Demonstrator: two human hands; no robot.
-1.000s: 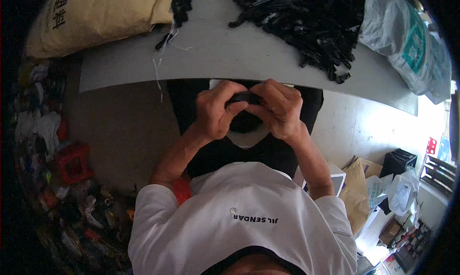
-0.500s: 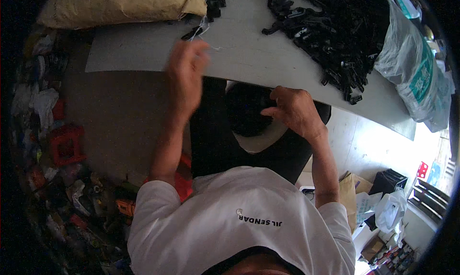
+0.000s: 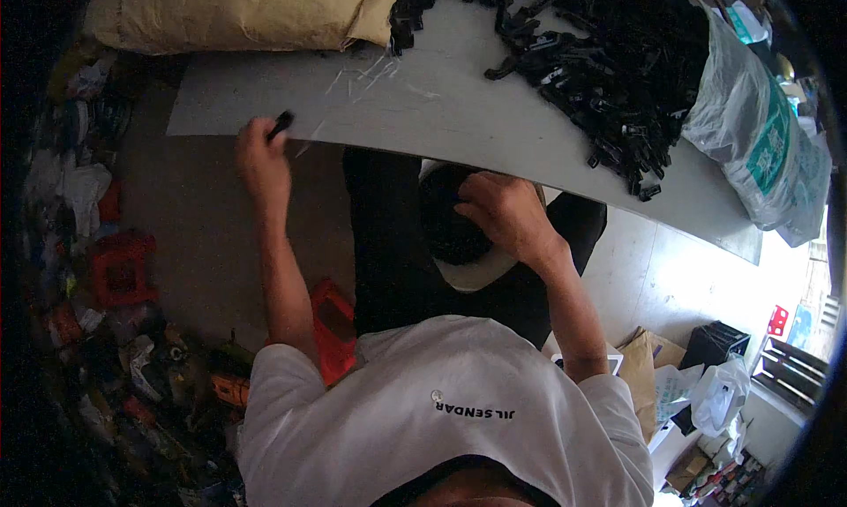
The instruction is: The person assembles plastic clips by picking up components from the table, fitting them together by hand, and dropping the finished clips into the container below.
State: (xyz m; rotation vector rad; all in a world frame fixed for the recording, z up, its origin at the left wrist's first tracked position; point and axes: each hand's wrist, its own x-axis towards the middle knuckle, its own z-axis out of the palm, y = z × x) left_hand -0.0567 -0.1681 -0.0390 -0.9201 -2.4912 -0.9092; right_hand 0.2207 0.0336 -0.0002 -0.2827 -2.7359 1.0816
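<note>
Small black clip [image 3: 281, 124] pinched in the left hand [image 3: 262, 158], at the near edge of the grey worktop [image 3: 459, 110], long axis slanting up and to the right, away from the wrist and toward the board. Left grip closed on it, arm stretched well out to the left. Right hand [image 3: 505, 216] low over the lap, fingers curled onto a white bowl [image 3: 468, 269] of black pieces, that grip closed, though on what exactly, hard to tell. Big heap of black clips [image 3: 618, 66] far across the worktop on the right, nearer the right hand; tan sack [image 3: 229, 13] behind the left.
</note>
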